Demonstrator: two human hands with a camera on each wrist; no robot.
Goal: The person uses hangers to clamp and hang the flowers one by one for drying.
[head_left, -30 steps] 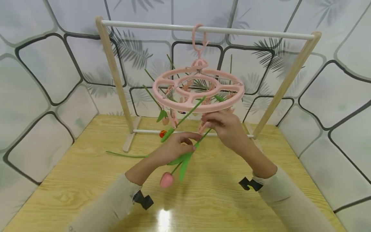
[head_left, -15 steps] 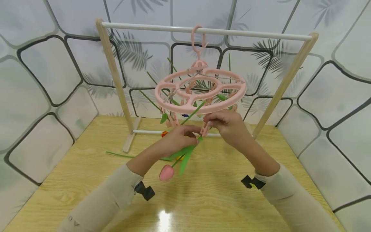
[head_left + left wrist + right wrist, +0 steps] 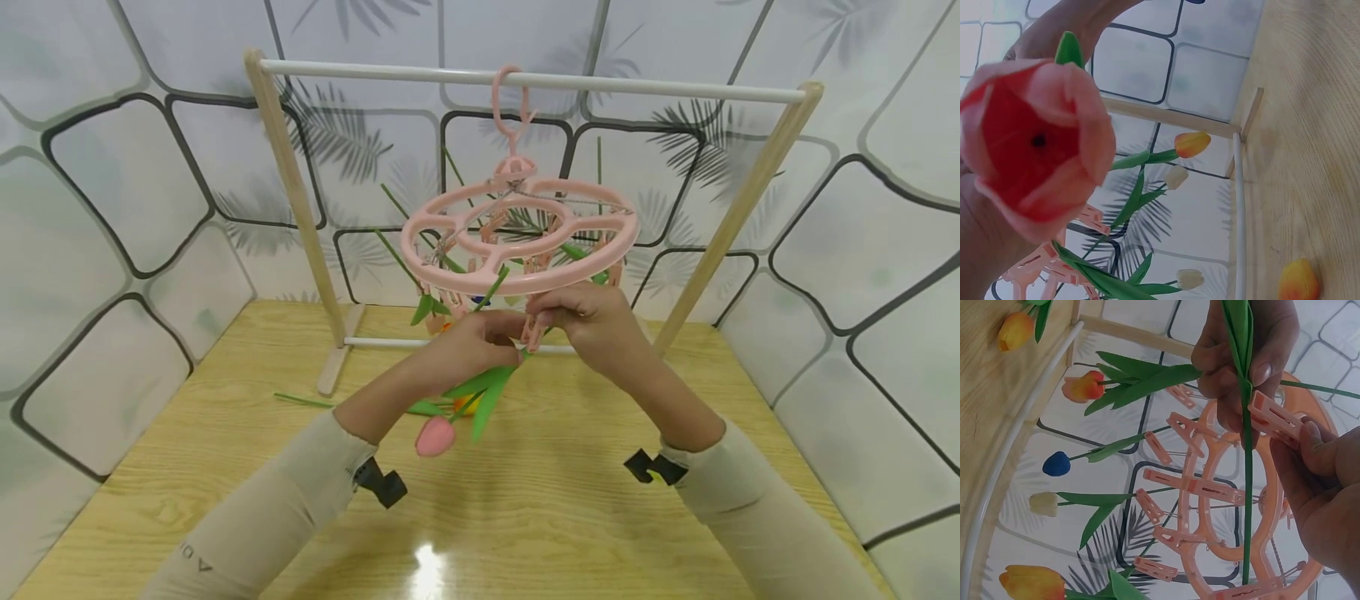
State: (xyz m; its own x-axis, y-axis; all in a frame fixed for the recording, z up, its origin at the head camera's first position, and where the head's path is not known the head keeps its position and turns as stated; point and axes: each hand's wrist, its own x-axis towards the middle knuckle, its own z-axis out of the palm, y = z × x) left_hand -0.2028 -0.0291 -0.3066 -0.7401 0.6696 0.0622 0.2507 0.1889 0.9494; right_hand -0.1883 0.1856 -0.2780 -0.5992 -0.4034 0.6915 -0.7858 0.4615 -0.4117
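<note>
My left hand [image 3: 472, 350] pinches the green stem of a pink tulip [image 3: 436, 437], its bloom hanging low and its leaves spread below the fingers. That bloom fills much of the left wrist view. My right hand [image 3: 592, 321] pinches a pink clothespin [image 3: 1275, 419] under the front rim of a round pink clip hanger [image 3: 517, 283]. In the right wrist view the clothespin's tip meets the stem [image 3: 1247, 487]; whether the stem sits between its jaws I cannot tell. Other tulips, including a blue tulip [image 3: 1056, 464] and a white tulip [image 3: 1043, 504], hang from clothespins behind.
The hanger hooks over the white top bar [image 3: 637, 83] of a wooden-legged rack [image 3: 300, 192] on a wood table [image 3: 525, 517]. An orange-yellow tulip [image 3: 1299, 281] lies on the table behind the held one. Patterned panels stand behind and at both sides.
My left hand has risen slightly towards the clothespin, carrying the pink tulip up with it. My right hand has stayed nearly in place, holding the clothespin, which shows more clearly now.
</note>
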